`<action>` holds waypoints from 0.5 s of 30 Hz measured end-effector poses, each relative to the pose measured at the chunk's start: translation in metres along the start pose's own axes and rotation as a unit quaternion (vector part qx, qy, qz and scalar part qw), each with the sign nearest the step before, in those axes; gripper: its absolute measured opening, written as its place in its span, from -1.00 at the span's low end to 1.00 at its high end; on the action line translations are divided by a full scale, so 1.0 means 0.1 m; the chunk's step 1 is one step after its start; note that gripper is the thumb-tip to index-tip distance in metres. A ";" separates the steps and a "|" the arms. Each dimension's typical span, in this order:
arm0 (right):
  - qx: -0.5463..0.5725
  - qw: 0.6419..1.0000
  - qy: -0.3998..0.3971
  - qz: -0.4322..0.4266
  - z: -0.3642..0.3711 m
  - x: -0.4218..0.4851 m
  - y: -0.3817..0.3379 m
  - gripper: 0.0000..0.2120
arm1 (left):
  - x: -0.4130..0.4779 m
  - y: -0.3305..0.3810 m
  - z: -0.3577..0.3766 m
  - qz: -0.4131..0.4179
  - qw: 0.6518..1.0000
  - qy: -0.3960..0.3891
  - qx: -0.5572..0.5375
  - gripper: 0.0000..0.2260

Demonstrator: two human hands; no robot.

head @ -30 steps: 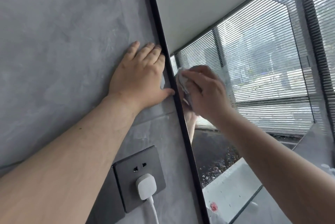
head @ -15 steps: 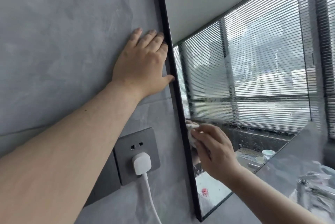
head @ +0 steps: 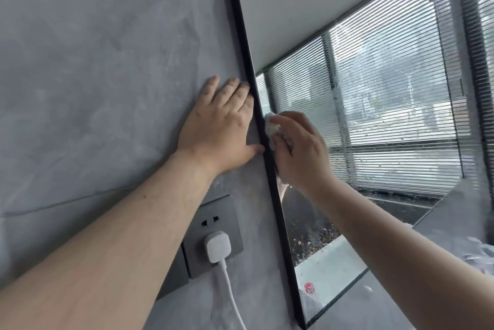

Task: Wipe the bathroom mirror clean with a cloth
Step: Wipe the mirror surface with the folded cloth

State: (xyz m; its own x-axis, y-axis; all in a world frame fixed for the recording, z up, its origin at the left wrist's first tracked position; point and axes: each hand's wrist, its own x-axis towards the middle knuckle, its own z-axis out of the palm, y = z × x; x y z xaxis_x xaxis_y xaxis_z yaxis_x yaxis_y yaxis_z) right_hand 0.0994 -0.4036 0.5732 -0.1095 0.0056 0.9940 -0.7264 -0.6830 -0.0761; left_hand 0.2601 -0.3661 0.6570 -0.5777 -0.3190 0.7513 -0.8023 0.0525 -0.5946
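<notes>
My left hand (head: 222,129) lies flat on the grey wall (head: 93,62), fingers straight and close together, pointing up. The little finger side runs along the black frame (head: 248,57) of the mirror (head: 294,8), and my thumb tip touches that frame lower down. My right hand (head: 302,153) is on the other side of the frame, fingers curled round a small crumpled white cloth (head: 271,126), which I press against the glass right at the mirror's left edge, just beside the frame. Only part of the cloth shows past my fingers. The two hands are near each other, with the frame between them. The glass reflects a white ceiling and horizontal window blinds (head: 387,115), and its lower part is speckled with droplets. On the wall below my left wrist sits a dark grey socket (head: 213,218) with a white plug (head: 217,246) in it, and a white cable (head: 232,295) hangs down from the plug.
</notes>
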 end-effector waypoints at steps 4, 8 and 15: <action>0.008 1.000 -0.017 -0.009 -0.03 -0.46 0.07 -0.66 | -0.01 0.01 0.00 -0.002 1.000 0.000 0.005 -0.13; 0.021 0.999 -0.020 -0.035 -0.08 -1.12 0.14 -0.70 | -0.01 0.02 -0.02 0.001 1.000 -0.005 0.011 -0.12; 0.001 0.996 -0.015 -0.089 -0.13 -1.22 0.16 -0.83 | -0.03 0.02 -0.01 0.006 1.000 -0.007 0.016 -0.12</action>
State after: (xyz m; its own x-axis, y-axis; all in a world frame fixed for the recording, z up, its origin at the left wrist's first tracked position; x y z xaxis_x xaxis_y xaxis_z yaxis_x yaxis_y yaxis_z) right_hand 0.0920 -0.4058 0.4497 0.0408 0.1053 0.9936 -0.7310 -0.6748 0.1015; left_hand 0.2600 -0.3646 0.6541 -0.5856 -0.3310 0.7400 -0.7897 0.0272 -0.6128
